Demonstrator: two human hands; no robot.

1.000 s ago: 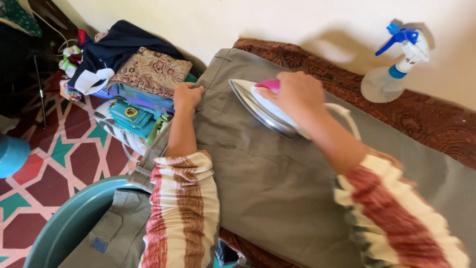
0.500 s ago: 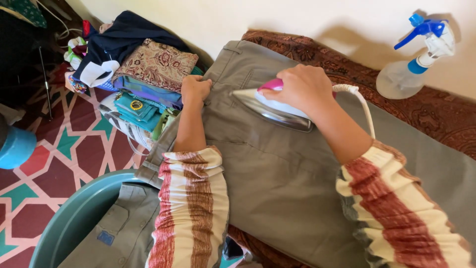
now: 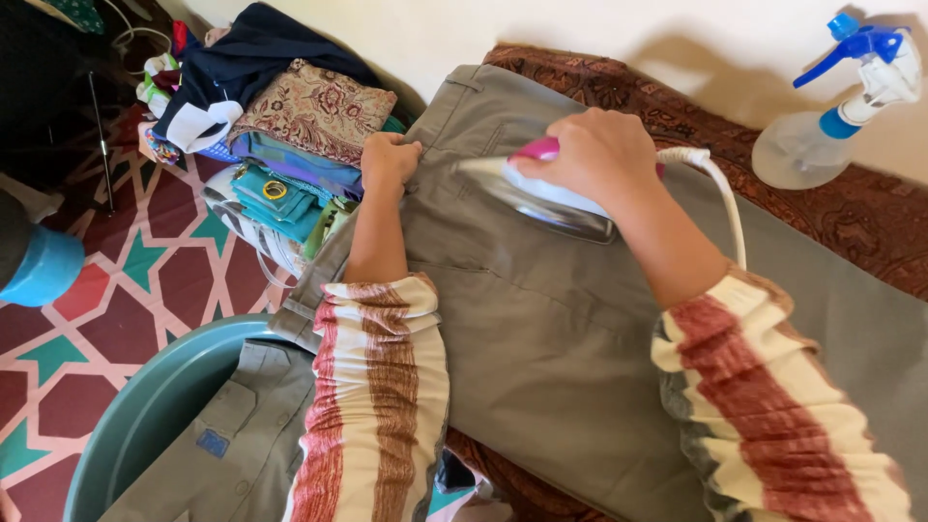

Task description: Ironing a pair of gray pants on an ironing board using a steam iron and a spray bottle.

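A pair of grey-green trousers (image 3: 541, 329) lies flat on a brown patterned cloth pad (image 3: 851, 213). My right hand (image 3: 599, 155) grips the pink handle of a white electric iron (image 3: 541, 198), whose soleplate rests on the trousers near the waistband. A white cord (image 3: 720, 193) runs from the iron past my wrist. My left hand (image 3: 389, 159) is closed on the trousers' left edge by the waistband, holding the fabric down. Both arms wear striped red, brown and cream sleeves.
A pile of folded clothes (image 3: 290, 135) sits left of the pad. A teal plastic basin (image 3: 145, 416) at lower left holds a grey-green shirt (image 3: 232, 445). A spray bottle (image 3: 841, 106) with a blue trigger stands at the upper right. The floor (image 3: 116, 290) is patterned tile.
The iron has slid left along the trousers toward the waistband and my left hand. The left hand stays on the fabric's edge.
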